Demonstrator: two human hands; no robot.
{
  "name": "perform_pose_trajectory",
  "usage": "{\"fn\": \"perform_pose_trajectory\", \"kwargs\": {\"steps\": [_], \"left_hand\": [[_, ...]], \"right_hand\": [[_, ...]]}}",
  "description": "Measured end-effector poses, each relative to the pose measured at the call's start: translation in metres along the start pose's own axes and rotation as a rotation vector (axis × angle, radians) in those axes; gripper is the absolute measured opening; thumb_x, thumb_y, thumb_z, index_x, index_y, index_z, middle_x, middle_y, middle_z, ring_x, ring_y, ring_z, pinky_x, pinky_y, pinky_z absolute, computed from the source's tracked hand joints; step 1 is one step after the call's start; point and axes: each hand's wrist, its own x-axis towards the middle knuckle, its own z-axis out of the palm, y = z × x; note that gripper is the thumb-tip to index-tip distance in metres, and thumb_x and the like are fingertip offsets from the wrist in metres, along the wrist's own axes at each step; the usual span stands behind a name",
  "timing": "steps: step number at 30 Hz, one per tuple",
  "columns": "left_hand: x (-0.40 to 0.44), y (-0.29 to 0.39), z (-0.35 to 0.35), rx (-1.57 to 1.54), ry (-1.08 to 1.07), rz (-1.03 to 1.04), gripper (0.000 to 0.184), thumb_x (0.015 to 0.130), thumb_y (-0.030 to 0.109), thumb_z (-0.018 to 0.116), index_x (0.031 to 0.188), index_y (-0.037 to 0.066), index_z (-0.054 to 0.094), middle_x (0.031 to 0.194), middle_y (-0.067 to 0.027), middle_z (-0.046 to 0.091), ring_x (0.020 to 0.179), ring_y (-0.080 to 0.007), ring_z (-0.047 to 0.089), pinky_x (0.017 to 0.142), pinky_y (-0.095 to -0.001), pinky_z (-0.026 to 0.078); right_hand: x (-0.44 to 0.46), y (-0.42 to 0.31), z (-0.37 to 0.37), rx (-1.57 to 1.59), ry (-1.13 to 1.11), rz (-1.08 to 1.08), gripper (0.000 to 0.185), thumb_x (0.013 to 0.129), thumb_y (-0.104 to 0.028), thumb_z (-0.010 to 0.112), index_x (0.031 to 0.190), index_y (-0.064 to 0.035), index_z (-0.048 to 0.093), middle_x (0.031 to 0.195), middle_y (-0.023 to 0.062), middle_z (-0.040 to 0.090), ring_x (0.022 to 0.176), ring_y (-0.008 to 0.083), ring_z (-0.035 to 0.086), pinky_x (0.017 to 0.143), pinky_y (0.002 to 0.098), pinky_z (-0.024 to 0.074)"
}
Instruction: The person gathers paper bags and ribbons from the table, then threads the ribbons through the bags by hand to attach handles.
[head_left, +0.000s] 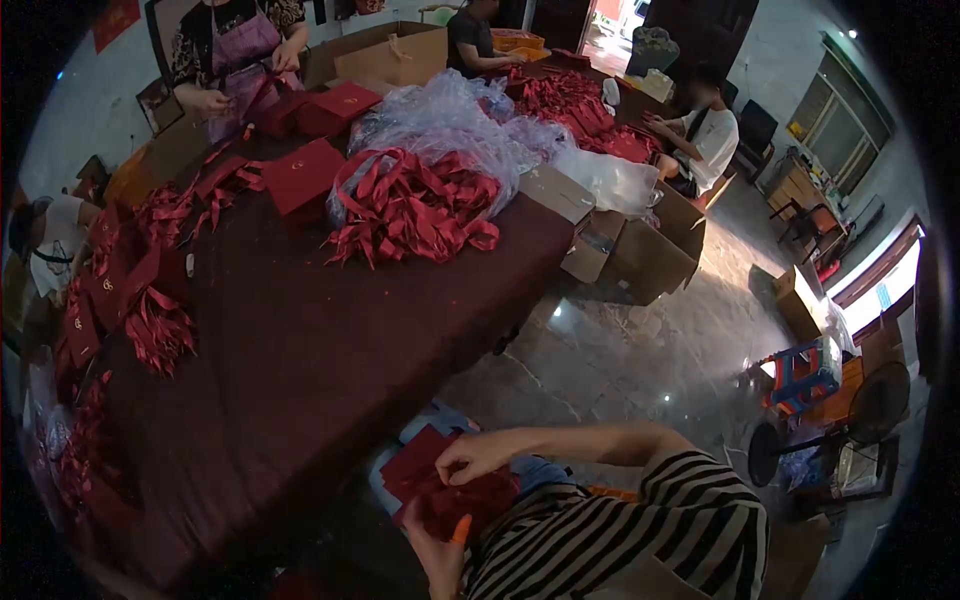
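On my lap, over light blue clothing, lies a dark red paper gift bag [418, 462] with red material bunched beside it. My right hand [478, 457] reaches in from the right, its thumb and fingers pinched together over the bag. What sits between those fingertips is too small to make out. Below it, my left hand [435, 540] is closed on the lower edge of the red bag, and an orange cover [461, 529] sits on one of its digits. Part of the bag is hidden by both hands.
A table with a dark red cloth [330, 390] extends beside me. On it are a heap of red ribbons [415, 205], clear plastic [430, 115], red bags [303, 175] and ribboned bags [150, 290]. Several people work around it. Open cardboard boxes [655, 245] stand on the floor.
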Motion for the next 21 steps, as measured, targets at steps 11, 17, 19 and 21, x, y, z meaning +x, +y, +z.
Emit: {"fn": "perform_pose_trajectory", "kwargs": {"steps": [11,17,19,21], "left_hand": [[0.012,-0.020,0.001,0.019,-0.369,0.035,0.063,0.086,0.010,0.066,0.137,-0.002,0.032,0.124,-0.0229,0.054,0.112,-0.0323,0.055,0.095,-0.0399,0.043],[0.018,-0.008,-0.002,-0.072,-0.373,0.136,0.058,0.088,0.004,0.061,0.138,0.001,0.033,0.122,-0.0270,0.055,0.117,-0.0398,0.052,0.094,-0.0414,0.042],[0.020,-0.010,-0.008,-0.110,-0.412,0.157,0.058,0.088,0.004,0.061,0.138,0.002,0.033,0.123,-0.0267,0.054,0.118,-0.0389,0.052,0.095,-0.0409,0.042],[0.019,-0.018,-0.010,-0.149,-0.449,0.176,0.057,0.088,0.004,0.061,0.139,0.002,0.033,0.124,-0.0264,0.054,0.119,-0.0380,0.052,0.096,-0.0404,0.042]], "right_hand": [[-0.025,-0.026,0.003,-0.113,0.075,0.148,0.020,0.089,-0.021,0.062,0.095,-0.0023,0.064,0.088,0.0102,0.067,0.079,0.0235,0.063,0.075,0.0366,0.0478],[-0.025,-0.064,-0.007,-0.125,0.291,0.274,0.016,0.088,-0.017,0.063,0.093,-0.0023,0.065,0.087,0.0103,0.068,0.078,0.0193,0.065,0.067,0.0345,0.0496],[-0.024,-0.066,-0.012,0.098,0.417,0.331,0.015,0.090,-0.017,0.061,0.094,-0.0027,0.063,0.083,0.0089,0.067,0.073,0.0131,0.063,0.061,0.0299,0.0492],[-0.028,-0.053,-0.041,0.262,0.570,0.240,0.016,0.092,-0.018,0.059,0.095,-0.0024,0.061,0.077,0.0036,0.061,0.069,0.0084,0.059,0.057,0.0252,0.0483]]}}
